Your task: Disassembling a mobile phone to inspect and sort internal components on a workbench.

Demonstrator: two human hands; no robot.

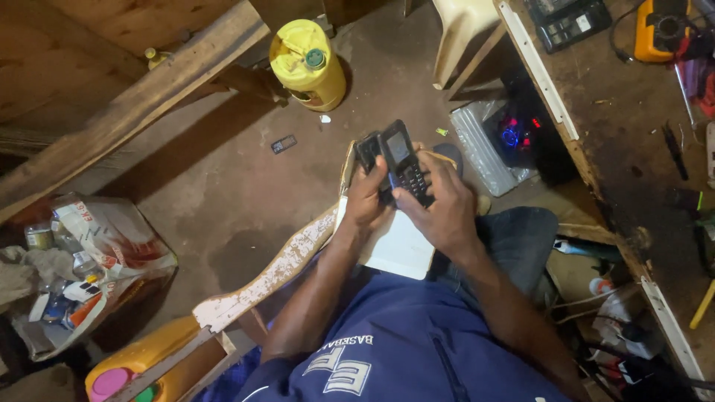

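I hold a black keypad phone [401,156] over my lap, screen and keys facing up. My right hand [441,202] grips it from the right, thumb on the keypad. My left hand [366,195] holds it from the left, together with a dark back piece [367,146] that sticks out behind the phone. Under my hands a white flat board [398,249] rests on my knees.
A yellow jerrycan [307,63] stands on the dirt floor ahead, a small dark object [284,144] near it. A wooden workbench [640,134] with tools runs along the right. A bag of clutter [89,260] lies left, and a worn wooden plank [268,275] crosses by my left arm.
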